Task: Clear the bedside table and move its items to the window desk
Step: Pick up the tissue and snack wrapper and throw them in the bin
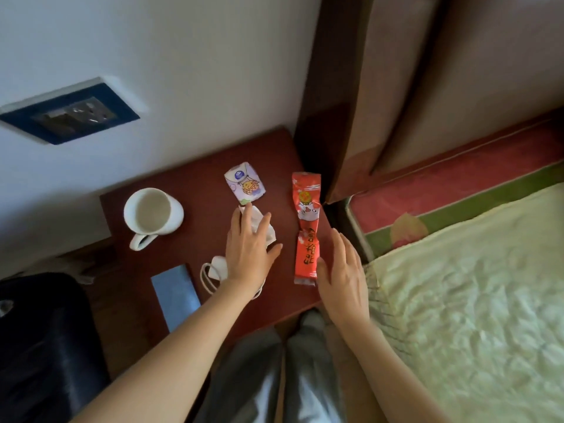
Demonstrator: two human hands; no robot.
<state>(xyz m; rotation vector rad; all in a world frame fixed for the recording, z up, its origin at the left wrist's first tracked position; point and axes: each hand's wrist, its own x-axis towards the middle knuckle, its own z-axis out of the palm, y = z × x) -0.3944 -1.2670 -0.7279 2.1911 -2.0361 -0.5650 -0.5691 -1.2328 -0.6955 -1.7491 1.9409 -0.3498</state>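
The dark red bedside table (pixel 195 190) carries a white mug (pixel 152 212), a purple cartoon tissue pack (pixel 245 186), a long red snack packet (pixel 306 227), a crumpled white tissue (pixel 267 232), a white face mask (pixel 213 271) and a phone (pixel 175 296). My left hand (pixel 248 250) hovers over the crumpled tissue with fingers spread, partly covering it and the mask. My right hand (pixel 343 271) lies open at the table's right edge, its thumb touching the red packet's lower end.
A bed with a pale green cover (pixel 476 300) and padded headboard (pixel 396 102) lies to the right. A wall socket panel (pixel 71 112) is on the white wall. A black bag (pixel 42 340) sits at the lower left. My grey trousers (pixel 274 377) are below.
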